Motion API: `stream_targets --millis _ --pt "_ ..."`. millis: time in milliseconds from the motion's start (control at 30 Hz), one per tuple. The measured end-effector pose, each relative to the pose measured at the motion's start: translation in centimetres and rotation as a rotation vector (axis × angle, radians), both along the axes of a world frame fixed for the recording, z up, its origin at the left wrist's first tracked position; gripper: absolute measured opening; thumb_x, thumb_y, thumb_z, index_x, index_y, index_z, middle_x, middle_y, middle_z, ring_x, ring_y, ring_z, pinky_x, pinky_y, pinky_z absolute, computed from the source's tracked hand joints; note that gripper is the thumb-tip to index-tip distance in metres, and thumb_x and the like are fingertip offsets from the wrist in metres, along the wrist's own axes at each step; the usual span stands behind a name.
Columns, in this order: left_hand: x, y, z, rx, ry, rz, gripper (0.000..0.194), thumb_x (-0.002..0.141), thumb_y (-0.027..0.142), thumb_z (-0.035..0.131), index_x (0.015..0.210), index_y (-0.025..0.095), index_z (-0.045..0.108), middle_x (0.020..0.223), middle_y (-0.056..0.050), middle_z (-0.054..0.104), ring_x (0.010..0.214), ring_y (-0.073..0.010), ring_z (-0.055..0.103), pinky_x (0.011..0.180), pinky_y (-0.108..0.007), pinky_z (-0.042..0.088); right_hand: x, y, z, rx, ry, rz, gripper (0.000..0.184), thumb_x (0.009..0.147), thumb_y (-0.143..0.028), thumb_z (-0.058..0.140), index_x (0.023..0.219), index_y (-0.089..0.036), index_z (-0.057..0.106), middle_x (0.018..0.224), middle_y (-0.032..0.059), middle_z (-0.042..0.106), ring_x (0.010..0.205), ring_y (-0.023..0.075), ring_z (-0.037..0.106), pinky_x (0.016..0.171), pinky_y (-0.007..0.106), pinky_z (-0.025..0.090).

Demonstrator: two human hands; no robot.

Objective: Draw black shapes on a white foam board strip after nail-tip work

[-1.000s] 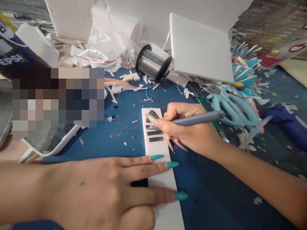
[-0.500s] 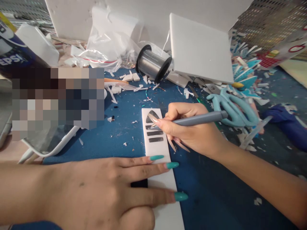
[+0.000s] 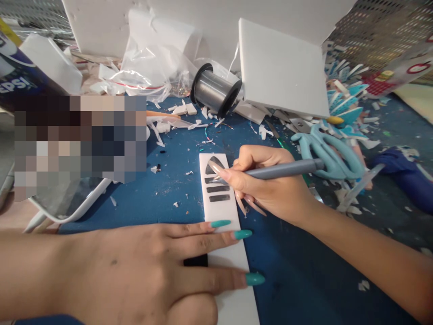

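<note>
A long white strip (image 3: 221, 213) lies on the blue work surface, pointing away from me. At its far end are a rounded black shape and several short black bars (image 3: 219, 197). My left hand (image 3: 152, 266) lies flat across the near part of the strip, fingers spread, with a black patch (image 3: 196, 260) showing between them. My right hand (image 3: 270, 189) is closed in a writing grip around a grey pen-shaped tool (image 3: 280, 169). Its shiny tip meets the strip at the second black mark from the far end; the fingertips partly cover that mark.
Light-blue scissor handles (image 3: 348, 158) lie right of my right hand. Behind stand a wire spool (image 3: 216, 90), a white board (image 3: 284, 67) and a clear plastic bag (image 3: 149, 67). A bottle (image 3: 23, 67) and a white-edged device (image 3: 84, 203) are at left. White scraps litter the surface.
The grey tool's rear end has shifted slightly right, while its tip stays at about the same mark. My left hand and the strip stay practically in place.
</note>
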State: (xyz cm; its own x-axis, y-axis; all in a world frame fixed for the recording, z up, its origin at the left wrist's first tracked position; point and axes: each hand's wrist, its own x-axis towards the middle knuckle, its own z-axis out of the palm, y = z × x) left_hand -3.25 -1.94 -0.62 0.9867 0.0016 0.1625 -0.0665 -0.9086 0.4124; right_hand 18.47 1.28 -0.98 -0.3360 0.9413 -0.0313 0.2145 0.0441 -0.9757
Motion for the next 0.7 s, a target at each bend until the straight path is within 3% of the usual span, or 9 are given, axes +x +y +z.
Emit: stream_targets --millis 700 --pt "0.0 -0.15 0.16 0.009 0.033 -0.006 0.026 0.096 0.031 0.039 0.09 0.018 0.062 0.146 -0.002 0.043 0.139 -0.0291 0.031 0.113 -0.041 0.036 0.31 0.15 0.52 0.05 -0.121 0.032 0.037 0.082 -0.018 0.064 0.054 -0.019 0.04 0.044 -0.0071 0.051 0.03 0.0029 0.044 0.026 0.014 0.029"
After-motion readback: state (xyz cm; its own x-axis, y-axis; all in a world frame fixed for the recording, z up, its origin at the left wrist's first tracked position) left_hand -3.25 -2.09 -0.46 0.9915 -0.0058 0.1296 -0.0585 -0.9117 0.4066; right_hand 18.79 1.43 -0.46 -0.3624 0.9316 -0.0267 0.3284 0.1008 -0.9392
